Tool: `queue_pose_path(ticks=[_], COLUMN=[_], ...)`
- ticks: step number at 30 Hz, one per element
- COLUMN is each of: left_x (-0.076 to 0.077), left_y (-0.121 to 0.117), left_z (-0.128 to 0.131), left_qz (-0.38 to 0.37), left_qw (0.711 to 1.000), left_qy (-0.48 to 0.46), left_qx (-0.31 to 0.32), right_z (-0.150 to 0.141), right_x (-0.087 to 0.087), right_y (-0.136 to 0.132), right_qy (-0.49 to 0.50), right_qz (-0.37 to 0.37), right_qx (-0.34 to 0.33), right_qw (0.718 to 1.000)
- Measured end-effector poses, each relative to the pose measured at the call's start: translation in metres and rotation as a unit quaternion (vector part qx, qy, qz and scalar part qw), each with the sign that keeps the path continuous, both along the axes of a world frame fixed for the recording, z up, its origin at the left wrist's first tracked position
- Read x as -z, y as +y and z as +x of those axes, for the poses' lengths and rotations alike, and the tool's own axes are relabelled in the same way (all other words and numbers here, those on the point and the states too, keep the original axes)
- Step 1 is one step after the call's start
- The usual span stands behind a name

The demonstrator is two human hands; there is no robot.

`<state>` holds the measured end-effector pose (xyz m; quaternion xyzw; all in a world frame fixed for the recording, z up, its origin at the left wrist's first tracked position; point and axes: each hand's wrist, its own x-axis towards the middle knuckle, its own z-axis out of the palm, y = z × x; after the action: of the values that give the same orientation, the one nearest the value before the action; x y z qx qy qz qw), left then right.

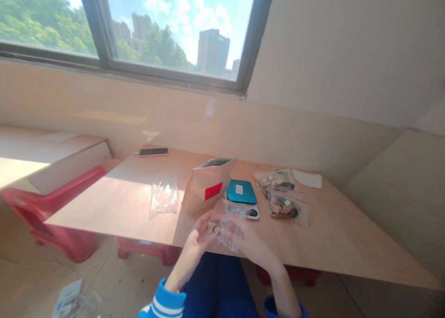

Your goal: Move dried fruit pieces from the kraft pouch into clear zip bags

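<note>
Close to the table's front edge, a clear plastic zip bag (230,235) is held between both hands. My left hand (197,237) is closed around the bag's left part, where small brownish dried pieces (214,227) show. At the bag's right side, my right hand (253,244) grips the plastic, its fingertips partly hidden. Just beyond the hands stands an upright kraft paper pouch (205,183) with a red label and an open top. Beside it sits a small scale (242,195) with a teal platform, its front partly seen through the bag.
Filled zip bags (287,209) of dried pieces lie right of the scale, near a white paper (308,179). A clear plastic bag (164,197) lies left of the pouch. A phone (153,152) rests at the back left. Red stools (149,251) stand under the table.
</note>
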<state>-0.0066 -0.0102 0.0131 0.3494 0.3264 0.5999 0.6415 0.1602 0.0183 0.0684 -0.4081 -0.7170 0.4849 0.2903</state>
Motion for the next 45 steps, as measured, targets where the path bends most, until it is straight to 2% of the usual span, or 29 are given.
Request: queue_pose_path(ticks=[5, 7, 11, 19, 23, 28, 32, 37, 41, 45], left_x=[0.007, 0.003, -0.006, -0.009, -0.014, -0.027, -0.034, -0.035, -0.033, -0.036], left_y=[0.004, 0.004, 0.002, -0.003, -0.005, -0.008, -0.014, -0.032, -0.045, -0.048], left_z=[0.001, 0.003, 0.006, -0.005, -0.007, -0.016, -0.039, -0.091, -0.129, -0.142], left_qz=[-0.019, -0.015, 0.009, 0.025, 0.035, 0.007, -0.033, -0.019, -0.013, -0.048], left_qw=[0.999, 0.999, 0.997, 0.998, 0.997, 0.997, 0.997, 0.995, 0.993, 0.975], left_qy=[0.027, 0.041, 0.057, 0.004, -0.023, -0.043, -0.032, 0.083, 0.096, 0.064], left_qx=[-0.005, -0.020, -0.042, 0.049, 0.057, 0.057, 0.054, 0.041, -0.067, -0.206], right_z=[0.001, 0.000, -0.004, -0.002, -0.002, 0.005, 0.015, 0.026, 0.016, -0.012], right_x=[0.006, 0.007, 0.009, 0.005, -0.003, -0.013, -0.028, -0.065, -0.101, -0.124], right_y=[0.004, 0.006, 0.010, 0.016, 0.018, 0.018, 0.018, 0.030, 0.054, 0.085], right_qy=[-0.015, 0.006, 0.021, 0.092, 0.104, 0.108, 0.123, 0.068, 0.082, 0.061], right_qz=[-0.018, -0.029, -0.013, -0.044, -0.069, -0.053, -0.051, -0.008, 0.080, 0.182], right_qx=[-0.034, -0.037, 0.001, 0.027, 0.053, 0.109, 0.091, 0.051, 0.061, 0.075], right_qw=[0.999, 0.999, 1.000, 0.994, 0.991, 0.987, 0.987, 0.996, 0.991, 0.979])
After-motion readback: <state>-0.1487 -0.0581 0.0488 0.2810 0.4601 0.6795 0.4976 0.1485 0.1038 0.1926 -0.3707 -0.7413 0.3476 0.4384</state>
